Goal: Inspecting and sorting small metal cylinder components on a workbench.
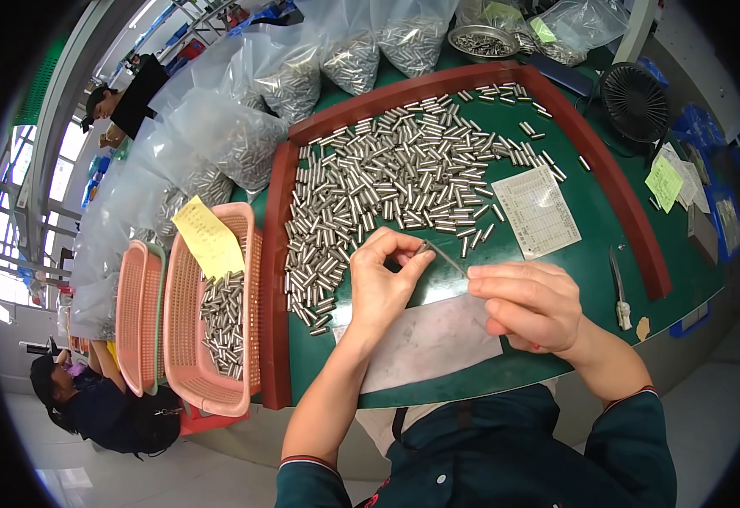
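My left hand (382,279) pinches a small metal cylinder (425,247) between thumb and forefinger, mostly hidden by the fingertips. My right hand (532,303) is closed on one end of a thin grey metal rod (448,259). The rod's other end meets the cylinder; whether it goes inside or only touches cannot be made out. Beyond both hands, a wide heap of loose metal cylinders (387,173) covers the green tabletop (336,372). A whitish cloth (429,343) lies flat beneath my hands.
A red-brown frame (278,254) borders the heap. Left of it stand pink baskets (254,339), one holding cylinders. Filled plastic bags (289,72) line the far side. A printed sheet (537,212), a knife (618,288) and a black fan (634,102) are at the right. Two people are at the left.
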`<state>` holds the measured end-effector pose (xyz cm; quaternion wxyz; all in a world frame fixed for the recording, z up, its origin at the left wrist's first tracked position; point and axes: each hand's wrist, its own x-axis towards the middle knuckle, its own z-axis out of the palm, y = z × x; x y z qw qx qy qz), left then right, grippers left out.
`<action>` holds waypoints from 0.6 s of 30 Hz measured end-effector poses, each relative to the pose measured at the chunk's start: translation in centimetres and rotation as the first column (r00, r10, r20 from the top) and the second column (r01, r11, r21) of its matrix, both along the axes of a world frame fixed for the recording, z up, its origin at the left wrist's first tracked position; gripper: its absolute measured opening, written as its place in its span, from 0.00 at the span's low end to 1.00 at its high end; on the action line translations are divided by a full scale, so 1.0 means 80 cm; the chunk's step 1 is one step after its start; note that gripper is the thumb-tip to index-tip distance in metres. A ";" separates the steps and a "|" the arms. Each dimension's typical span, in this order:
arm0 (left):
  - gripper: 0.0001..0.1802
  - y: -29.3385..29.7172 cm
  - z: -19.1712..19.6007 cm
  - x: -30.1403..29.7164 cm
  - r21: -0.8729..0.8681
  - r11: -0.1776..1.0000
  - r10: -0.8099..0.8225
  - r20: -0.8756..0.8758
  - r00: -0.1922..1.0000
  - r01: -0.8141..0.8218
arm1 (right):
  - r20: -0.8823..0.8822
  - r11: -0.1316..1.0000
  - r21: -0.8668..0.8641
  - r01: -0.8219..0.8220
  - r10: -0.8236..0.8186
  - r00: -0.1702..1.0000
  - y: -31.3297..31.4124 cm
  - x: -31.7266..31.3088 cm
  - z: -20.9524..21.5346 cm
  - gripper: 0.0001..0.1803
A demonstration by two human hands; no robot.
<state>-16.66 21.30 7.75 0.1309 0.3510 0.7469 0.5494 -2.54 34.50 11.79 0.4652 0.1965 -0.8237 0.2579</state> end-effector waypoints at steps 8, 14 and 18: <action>0.04 -0.011 0.043 -0.006 0.172 0.983 0.069 -0.027 0.997 -0.063 | -0.139 0.991 -0.084 0.102 -0.113 0.984 0.012 -0.011 -0.014 0.11; 0.06 -0.042 0.087 0.019 0.013 1.000 0.028 -0.532 0.846 -0.025 | -0.136 0.991 -0.104 0.085 -0.098 0.986 0.010 -0.012 -0.014 0.11; 0.10 -0.072 0.076 0.047 0.005 1.000 -0.002 -0.732 0.681 0.008 | -0.118 0.992 -0.104 0.070 -0.082 0.990 0.008 -0.010 -0.012 0.10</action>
